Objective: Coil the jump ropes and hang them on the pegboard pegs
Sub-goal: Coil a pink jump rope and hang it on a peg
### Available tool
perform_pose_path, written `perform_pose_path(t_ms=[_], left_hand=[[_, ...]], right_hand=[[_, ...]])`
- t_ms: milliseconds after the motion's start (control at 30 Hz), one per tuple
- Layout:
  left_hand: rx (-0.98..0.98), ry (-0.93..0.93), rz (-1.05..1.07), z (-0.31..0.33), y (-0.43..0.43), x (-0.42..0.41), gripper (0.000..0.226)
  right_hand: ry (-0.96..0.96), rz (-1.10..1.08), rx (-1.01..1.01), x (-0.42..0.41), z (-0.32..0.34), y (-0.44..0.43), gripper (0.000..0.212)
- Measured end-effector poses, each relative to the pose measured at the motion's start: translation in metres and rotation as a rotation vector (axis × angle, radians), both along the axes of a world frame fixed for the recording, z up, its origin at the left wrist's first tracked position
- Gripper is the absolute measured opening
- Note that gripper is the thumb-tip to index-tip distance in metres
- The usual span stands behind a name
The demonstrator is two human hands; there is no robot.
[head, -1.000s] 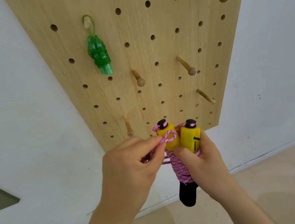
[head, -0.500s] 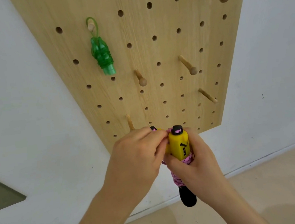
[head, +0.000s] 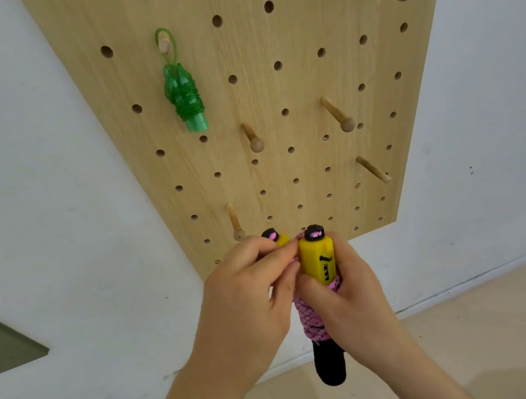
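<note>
The pale wooden pegboard point(head: 292, 97) leans on the white wall, and a translucent green plastic jump rope point(head: 185, 100), already bundled, hangs by its loop from a peg at the upper left. Just near of the board's lower edge, both hands hold the pink braided jump rope point(head: 307, 315), which is wound tightly round its two yellow-and-black plastic handles point(head: 316, 259) held side by side and upright. The step in hand looks like securing the free end and drawing out a hanging loop. To do it well, I'd keep the wraps squeezed so they don't slacken, tuck the tail firmly under a turn, and leave a loop wide enough to clear a knobbed head. The short round-tipped wooden peg point(head: 236, 223) just beyond the knuckles is the closest bare one, and another point(head: 253, 138) sits farther up. The right hand point(head: 348, 298) is wrapped round the bundle from the right, thumb across the front under the right-hand handle, gripping it fast. The left hand point(head: 250, 299) comes in from the left with its fingers curled, the tips pinching at the pink cord between the handle tops, though the cord itself is mostly hidden beneath them.
</note>
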State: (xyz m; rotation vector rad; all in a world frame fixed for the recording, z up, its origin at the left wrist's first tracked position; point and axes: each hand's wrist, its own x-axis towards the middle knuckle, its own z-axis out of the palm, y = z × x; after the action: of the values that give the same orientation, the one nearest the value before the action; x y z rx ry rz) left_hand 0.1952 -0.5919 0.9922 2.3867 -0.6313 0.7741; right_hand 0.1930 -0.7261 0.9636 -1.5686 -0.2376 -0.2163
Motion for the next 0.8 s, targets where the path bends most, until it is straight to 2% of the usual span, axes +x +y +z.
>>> perform_pose_path(t_ms=[67, 167, 233, 433, 500, 567, 600, 667, 733, 800], left_hand=[[-0.007, -0.077, 0.08, 0.0, 0.002, 0.004, 0.026], [0.091, -0.227, 0.139, -0.004, 0.001, 0.007, 0.017], [0.154, -0.257, 0.157, -0.005, 0.001, 0.008, 0.014], [0.252, -0.088, 0.055, -0.008, 0.005, 0.004, 0.032], [0.204, -0.016, 0.035, -0.007, 0.01, 0.008, 0.029], [0.061, 0.057, 0.08, -0.002, 0.011, 0.01, 0.016], [-0.022, 0.123, 0.102, 0.0, 0.011, 0.012, 0.005], [-0.209, 0.347, 0.096, 0.005, 0.009, 0.014, 0.019], [-0.48, 0.703, -0.056, 0.009, 0.016, 0.021, 0.027], [-0.63, 1.006, -0.25, 0.011, 0.024, 0.028, 0.04]], right_hand=[[0.009, 0.028, 0.018, -0.001, -0.001, 0.004, 0.009], [0.017, 0.03, 0.031, 0.001, 0.0, 0.007, 0.013], [0.024, 0.027, 0.036, 0.002, -0.001, 0.007, 0.012], [0.043, 0.012, 0.021, 0.004, -0.007, 0.002, 0.013], [0.044, 0.032, 0.016, 0.003, -0.007, 0.003, 0.015], [0.055, 0.066, 0.025, 0.002, -0.008, 0.006, 0.02], [0.056, 0.074, 0.026, 0.001, -0.008, 0.007, 0.021], [0.044, 0.089, 0.026, 0.001, -0.006, 0.006, 0.019], [0.04, 0.139, 0.029, 0.001, -0.002, 0.001, 0.021], [0.045, 0.241, 0.04, 0.002, 0.0, -0.005, 0.025]])
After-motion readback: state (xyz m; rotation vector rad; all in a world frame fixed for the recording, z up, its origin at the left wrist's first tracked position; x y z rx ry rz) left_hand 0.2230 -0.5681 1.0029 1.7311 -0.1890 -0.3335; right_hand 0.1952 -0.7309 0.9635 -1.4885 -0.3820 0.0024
